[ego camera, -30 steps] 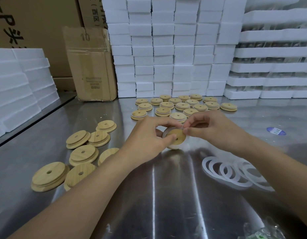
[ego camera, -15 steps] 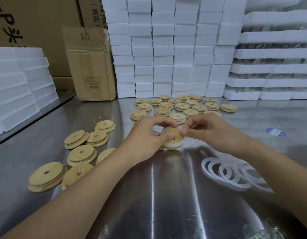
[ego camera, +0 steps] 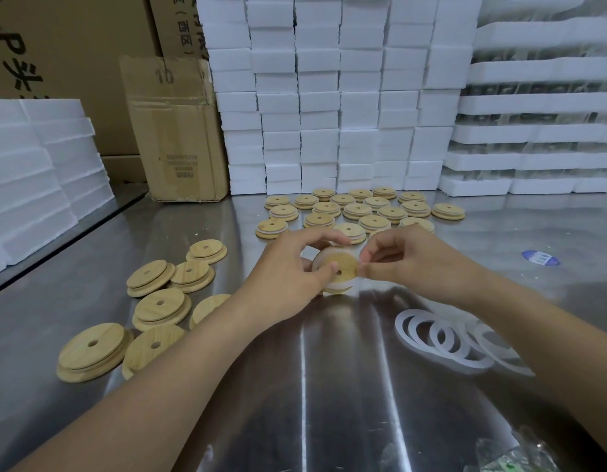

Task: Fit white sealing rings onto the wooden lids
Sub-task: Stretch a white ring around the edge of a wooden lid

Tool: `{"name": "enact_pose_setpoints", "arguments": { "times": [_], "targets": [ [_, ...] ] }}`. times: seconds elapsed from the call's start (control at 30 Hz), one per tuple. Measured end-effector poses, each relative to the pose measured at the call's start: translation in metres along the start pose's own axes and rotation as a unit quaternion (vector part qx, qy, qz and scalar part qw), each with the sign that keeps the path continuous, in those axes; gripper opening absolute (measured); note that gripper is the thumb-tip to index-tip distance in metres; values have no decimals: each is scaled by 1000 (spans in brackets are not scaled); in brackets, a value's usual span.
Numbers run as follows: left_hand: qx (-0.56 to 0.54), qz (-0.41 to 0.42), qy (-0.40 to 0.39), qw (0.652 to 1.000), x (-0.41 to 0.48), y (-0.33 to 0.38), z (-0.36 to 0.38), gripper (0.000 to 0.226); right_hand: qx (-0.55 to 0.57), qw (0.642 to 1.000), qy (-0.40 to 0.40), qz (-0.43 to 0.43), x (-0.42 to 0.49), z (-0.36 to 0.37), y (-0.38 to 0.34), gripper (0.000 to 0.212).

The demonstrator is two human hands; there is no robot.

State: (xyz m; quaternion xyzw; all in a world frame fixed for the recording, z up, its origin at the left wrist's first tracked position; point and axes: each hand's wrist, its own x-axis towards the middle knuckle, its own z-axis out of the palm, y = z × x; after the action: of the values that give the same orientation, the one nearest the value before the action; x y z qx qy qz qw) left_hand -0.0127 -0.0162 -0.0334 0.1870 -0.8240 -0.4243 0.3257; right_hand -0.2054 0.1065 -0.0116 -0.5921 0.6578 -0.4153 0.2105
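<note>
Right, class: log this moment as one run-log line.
step: fitting white sealing ring on round wooden lid | left hand: holds lid | right hand: pinches ring

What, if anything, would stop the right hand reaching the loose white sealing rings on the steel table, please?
Probably nothing, so yes: the right hand pinches the round wooden lid, but the white sealing rings lie uncovered beside its forearm.

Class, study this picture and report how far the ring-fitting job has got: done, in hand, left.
Done: the back rows of lids, several showing a white band. In hand: the left hand grips one lid while the right hand pinches a white ring at its rim. Left: bare lids at left, loose rings at right.
</note>
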Motion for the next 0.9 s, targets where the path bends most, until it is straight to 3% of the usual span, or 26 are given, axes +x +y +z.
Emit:
{"name": "enact_pose_setpoints", "arguments": {
  "times": [0.3,0.6,0.9],
  "targets": [
    [29,77,24,996,3,-5,2,26,-7,995,82,-52,0,6,-7,6],
    [0,18,18,1000,5,-7,-1,28,-34,994,79,-71,3,10,-4,7],
    [-24,12,6,1000,5,-6,-6,36,-56,994,55,-78,3,-4,0,8]
  ]
}}
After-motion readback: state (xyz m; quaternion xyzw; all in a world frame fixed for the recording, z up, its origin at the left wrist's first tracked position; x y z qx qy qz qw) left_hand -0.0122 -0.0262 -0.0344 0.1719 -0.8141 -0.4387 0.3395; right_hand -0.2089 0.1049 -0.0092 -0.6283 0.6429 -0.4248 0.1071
